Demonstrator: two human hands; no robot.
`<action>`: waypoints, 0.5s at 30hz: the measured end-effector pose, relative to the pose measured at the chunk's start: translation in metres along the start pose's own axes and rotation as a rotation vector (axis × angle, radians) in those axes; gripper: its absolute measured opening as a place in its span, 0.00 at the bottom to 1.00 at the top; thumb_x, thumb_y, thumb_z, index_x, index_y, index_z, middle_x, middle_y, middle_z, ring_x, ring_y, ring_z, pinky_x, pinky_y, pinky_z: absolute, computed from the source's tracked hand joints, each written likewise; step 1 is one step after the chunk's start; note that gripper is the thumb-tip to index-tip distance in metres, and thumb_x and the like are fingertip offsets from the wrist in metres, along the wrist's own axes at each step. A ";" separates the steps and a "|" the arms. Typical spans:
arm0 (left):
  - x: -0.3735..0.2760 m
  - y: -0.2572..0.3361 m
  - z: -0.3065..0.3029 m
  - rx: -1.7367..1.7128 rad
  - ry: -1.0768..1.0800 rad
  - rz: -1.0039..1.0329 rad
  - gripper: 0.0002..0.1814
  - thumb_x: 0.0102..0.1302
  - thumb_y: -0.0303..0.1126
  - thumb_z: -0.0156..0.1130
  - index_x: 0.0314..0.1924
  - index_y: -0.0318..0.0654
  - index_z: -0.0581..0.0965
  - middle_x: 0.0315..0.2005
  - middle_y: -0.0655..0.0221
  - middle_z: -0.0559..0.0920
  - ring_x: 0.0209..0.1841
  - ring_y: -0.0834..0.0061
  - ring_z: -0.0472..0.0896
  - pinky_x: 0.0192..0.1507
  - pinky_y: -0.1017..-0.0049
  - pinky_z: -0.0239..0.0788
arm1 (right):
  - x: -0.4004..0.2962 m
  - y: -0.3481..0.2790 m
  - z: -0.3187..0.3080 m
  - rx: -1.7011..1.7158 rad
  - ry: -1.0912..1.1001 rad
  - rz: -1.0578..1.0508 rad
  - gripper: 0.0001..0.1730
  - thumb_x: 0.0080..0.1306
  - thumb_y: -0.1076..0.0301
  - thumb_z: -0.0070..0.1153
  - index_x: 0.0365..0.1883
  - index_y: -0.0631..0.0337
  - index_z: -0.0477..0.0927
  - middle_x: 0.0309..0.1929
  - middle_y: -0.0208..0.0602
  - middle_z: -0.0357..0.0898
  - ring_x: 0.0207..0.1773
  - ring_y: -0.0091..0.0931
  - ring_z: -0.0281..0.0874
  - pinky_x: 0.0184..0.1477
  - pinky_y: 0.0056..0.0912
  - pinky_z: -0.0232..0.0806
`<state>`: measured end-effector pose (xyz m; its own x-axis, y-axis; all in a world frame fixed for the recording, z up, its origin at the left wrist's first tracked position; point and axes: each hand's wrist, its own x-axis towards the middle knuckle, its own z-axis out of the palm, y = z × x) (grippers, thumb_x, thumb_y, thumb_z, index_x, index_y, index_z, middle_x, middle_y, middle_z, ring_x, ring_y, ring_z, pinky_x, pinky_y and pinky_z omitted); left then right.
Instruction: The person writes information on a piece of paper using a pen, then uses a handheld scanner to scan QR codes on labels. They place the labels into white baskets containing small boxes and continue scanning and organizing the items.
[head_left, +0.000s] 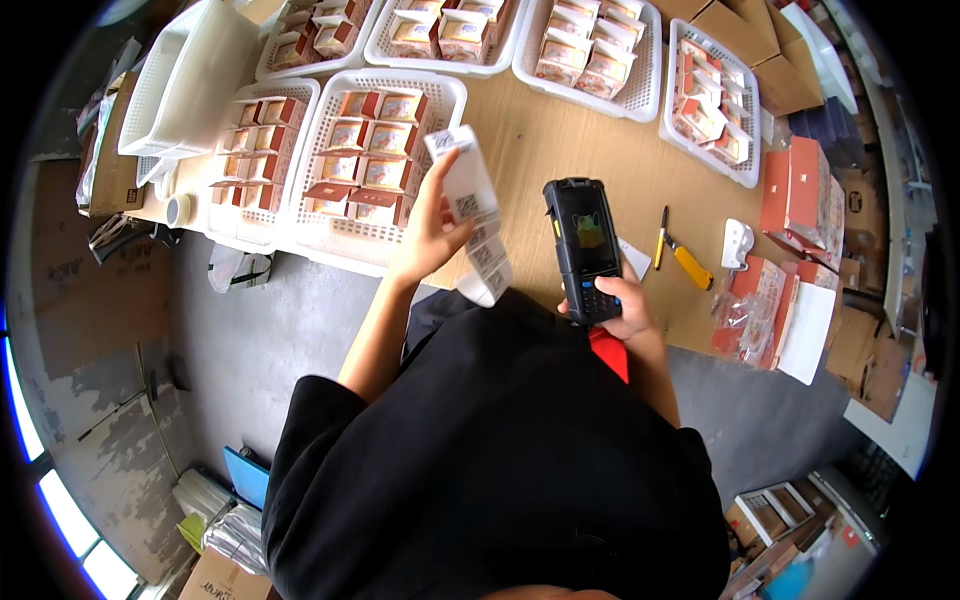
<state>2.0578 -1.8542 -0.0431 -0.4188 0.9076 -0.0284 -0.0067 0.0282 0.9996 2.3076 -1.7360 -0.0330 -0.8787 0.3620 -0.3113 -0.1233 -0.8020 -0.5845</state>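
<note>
My left hand (431, 236) grips a strip of white labels (471, 196) printed with square codes; the strip hangs down and curls at its lower end. In my right hand (628, 306) is a black handheld scanner terminal (585, 240), its lit screen facing up and my thumb over the keypad. Left of the label strip, a white plastic basket (352, 251) holds several small printed boxes (391, 139) in rows. A yellow-and-black pen (661, 238) and a yellow utility knife (688, 262) lie on the wooden table (517, 150), right of the scanner.
More white baskets of small boxes (587, 56) stand along the table's far side. Empty baskets (191, 82) are stacked at the left, near a tape roll (178, 211). Red printed cartons (799, 195), a white device (738, 244) and clear plastic packaging (750, 319) lie at the right.
</note>
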 end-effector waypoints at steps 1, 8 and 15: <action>0.006 0.003 0.003 0.009 -0.017 0.044 0.48 0.48 0.10 0.53 0.70 0.46 0.50 0.65 0.63 0.58 0.51 0.73 0.74 0.44 0.76 0.70 | -0.006 -0.012 0.024 -0.065 0.015 0.003 0.33 0.56 0.74 0.50 0.62 0.65 0.57 0.50 0.47 0.70 0.45 0.33 0.77 0.41 0.48 0.78; 0.031 0.011 0.020 0.207 -0.132 0.152 0.49 0.48 0.10 0.58 0.70 0.44 0.51 0.67 0.64 0.57 0.46 0.80 0.73 0.41 0.79 0.70 | -0.014 -0.010 0.071 -0.137 0.112 0.113 0.32 0.56 0.73 0.52 0.58 0.66 0.56 0.45 0.47 0.72 0.40 0.32 0.79 0.39 0.42 0.78; 0.034 0.008 0.013 0.287 -0.130 0.270 0.51 0.45 0.13 0.63 0.70 0.46 0.53 0.68 0.55 0.56 0.42 0.70 0.74 0.30 0.80 0.69 | -0.014 0.000 0.077 -0.166 0.126 0.142 0.34 0.55 0.70 0.52 0.60 0.66 0.57 0.47 0.47 0.72 0.43 0.32 0.77 0.40 0.42 0.77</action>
<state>2.0559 -1.8179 -0.0365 -0.2524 0.9432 0.2159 0.3493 -0.1192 0.9294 2.2843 -1.7782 0.0292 -0.8159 0.3163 -0.4840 0.0835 -0.7638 -0.6400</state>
